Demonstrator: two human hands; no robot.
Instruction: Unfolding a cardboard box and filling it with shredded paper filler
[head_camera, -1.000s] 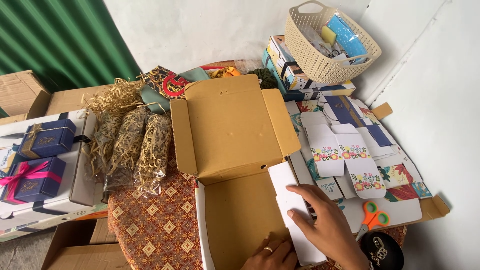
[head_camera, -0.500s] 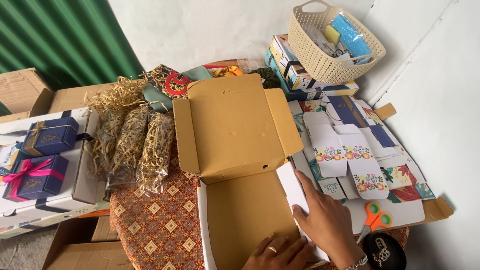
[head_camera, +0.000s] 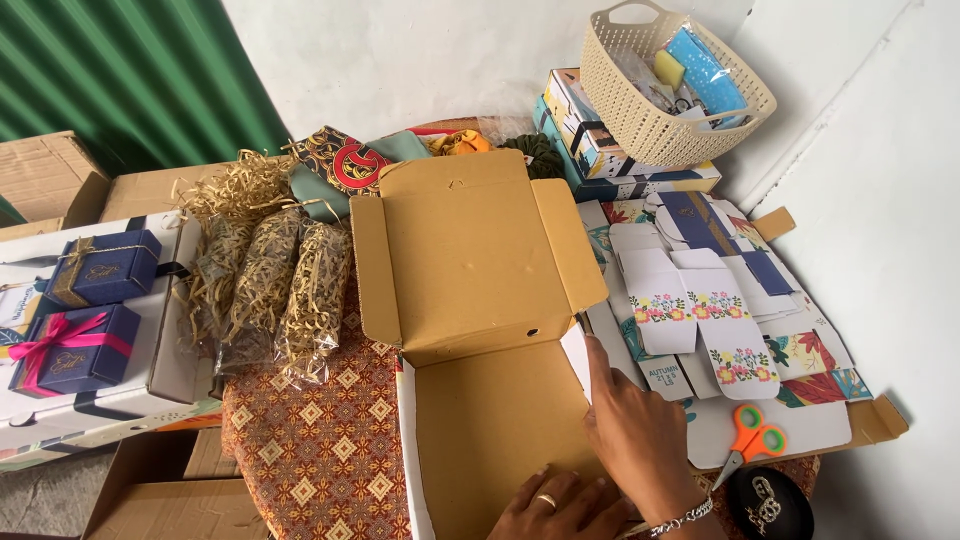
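Note:
An open brown cardboard mailer box (head_camera: 470, 260) lies on a patterned cloth, its lid flipped back and its white outer side showing at the edges. My right hand (head_camera: 640, 430), with a bracelet on the wrist, presses the box's right side flap (head_camera: 574, 358) so that it stands nearly upright against the box floor. My left hand (head_camera: 560, 505), wearing a ring, rests at the box's near edge on the brown floor, with its fingers curled there.
Bags of gold paper shred (head_camera: 270, 290) lie left of the box. Two navy gift boxes (head_camera: 90, 310) sit further left. Flat floral box blanks (head_camera: 700, 300) and orange scissors (head_camera: 752, 440) lie to the right. A cream basket (head_camera: 670, 90) stands on stacked boxes at the back.
The white right flap, lying wide under my right hand before, is now turned up on edge. My right hand has slid inward with it, and my left hand has come further into view.

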